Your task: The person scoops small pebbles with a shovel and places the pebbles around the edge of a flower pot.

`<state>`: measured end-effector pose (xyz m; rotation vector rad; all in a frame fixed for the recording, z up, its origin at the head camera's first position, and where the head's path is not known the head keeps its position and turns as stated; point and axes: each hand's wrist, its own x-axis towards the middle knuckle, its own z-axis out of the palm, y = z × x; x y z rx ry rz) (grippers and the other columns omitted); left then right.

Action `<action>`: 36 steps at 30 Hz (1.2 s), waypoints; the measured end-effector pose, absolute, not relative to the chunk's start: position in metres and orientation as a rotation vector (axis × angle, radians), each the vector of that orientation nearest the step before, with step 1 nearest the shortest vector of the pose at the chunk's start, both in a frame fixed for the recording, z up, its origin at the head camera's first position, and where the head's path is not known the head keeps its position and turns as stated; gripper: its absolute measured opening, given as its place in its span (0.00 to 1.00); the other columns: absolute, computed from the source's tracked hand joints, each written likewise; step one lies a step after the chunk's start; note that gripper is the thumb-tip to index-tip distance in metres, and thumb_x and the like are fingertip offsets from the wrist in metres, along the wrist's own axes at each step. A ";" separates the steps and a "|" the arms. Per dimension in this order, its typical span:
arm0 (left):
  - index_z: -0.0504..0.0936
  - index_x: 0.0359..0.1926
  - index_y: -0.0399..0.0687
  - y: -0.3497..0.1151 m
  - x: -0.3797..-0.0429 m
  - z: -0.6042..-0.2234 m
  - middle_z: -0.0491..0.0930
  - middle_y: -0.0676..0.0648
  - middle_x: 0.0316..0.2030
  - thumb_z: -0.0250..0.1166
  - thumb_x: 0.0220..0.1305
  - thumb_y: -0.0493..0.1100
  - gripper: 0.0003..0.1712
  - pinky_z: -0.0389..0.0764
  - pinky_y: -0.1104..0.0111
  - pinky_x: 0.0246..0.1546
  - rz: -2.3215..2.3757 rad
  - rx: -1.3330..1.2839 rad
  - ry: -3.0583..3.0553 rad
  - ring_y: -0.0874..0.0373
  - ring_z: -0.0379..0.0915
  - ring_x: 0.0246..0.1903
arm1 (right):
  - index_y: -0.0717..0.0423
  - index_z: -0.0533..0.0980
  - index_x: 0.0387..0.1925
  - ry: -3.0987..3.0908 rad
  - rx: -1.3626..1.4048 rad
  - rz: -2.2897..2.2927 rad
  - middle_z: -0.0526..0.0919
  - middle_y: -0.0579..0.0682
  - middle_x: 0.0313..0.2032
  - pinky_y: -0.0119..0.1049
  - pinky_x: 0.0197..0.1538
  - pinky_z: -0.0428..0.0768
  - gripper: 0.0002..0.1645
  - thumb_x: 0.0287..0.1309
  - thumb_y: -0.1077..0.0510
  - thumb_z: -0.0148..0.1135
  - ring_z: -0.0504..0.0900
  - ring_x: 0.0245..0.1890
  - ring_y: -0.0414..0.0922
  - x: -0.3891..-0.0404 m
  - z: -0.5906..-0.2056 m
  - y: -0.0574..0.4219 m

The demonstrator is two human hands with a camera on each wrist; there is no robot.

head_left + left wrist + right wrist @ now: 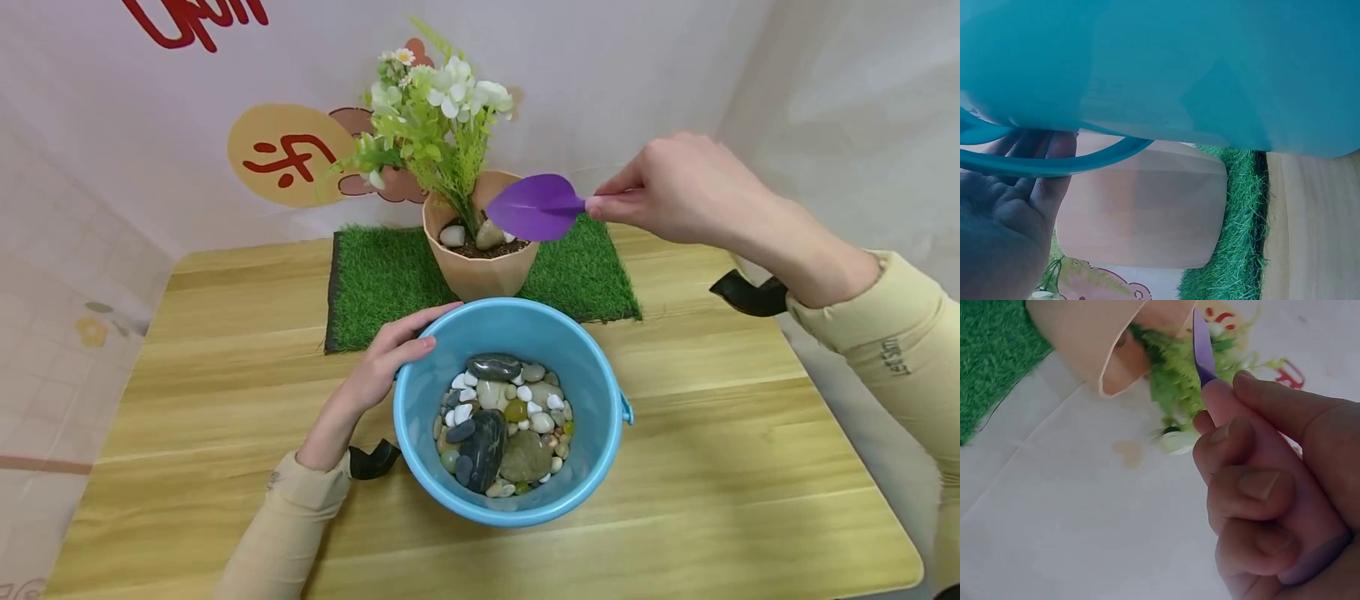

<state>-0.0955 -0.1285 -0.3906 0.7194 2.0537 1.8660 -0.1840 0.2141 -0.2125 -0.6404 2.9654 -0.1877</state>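
Note:
My right hand grips the pink handle of a toy trowel with a purple blade. The blade points left and overlaps the right rim of a peach flowerpot in the head view. White flowers and green sprigs rise from the pot, which has stones on dark soil. A blue bucket, part filled with pebbles and larger dark stones, stands in front. My left hand holds its left rim, thumb over the edge and fingers along the outer wall, behind the blue handle in the left wrist view.
Under the pot lies a green turf mat on the wooden table. A whitish wall sheet with printed figures, including a yellow circle, hangs behind. Black curved pieces stick out from both wrists.

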 end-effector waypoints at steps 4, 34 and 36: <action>0.64 0.77 0.29 -0.129 -0.096 -0.390 0.71 0.25 0.71 0.48 0.76 0.37 0.32 0.87 0.69 0.54 1.861 0.717 2.051 0.70 0.82 0.58 | 0.41 0.88 0.55 2.967 -0.640 -0.233 0.94 0.51 0.45 0.42 0.32 0.78 0.23 0.73 0.35 0.60 0.90 0.36 0.49 -0.162 -0.214 0.218; 0.63 0.77 0.27 -0.129 -0.097 -0.391 0.70 0.26 0.71 0.47 0.76 0.37 0.32 0.87 0.70 0.53 1.873 0.715 2.040 0.73 0.80 0.59 | 0.42 0.72 0.14 2.813 -1.229 0.119 0.72 0.40 0.13 0.33 0.19 0.70 0.25 0.67 0.50 0.70 0.69 0.15 0.38 -0.074 -0.259 0.156; 0.63 0.77 0.27 -0.130 -0.097 -0.391 0.70 0.25 0.71 0.47 0.76 0.37 0.32 0.87 0.70 0.53 1.873 0.711 2.041 0.73 0.81 0.59 | 0.43 0.72 0.14 2.840 -1.299 0.253 0.75 0.41 0.14 0.34 0.19 0.74 0.24 0.63 0.57 0.71 0.69 0.15 0.38 -0.070 -0.263 0.147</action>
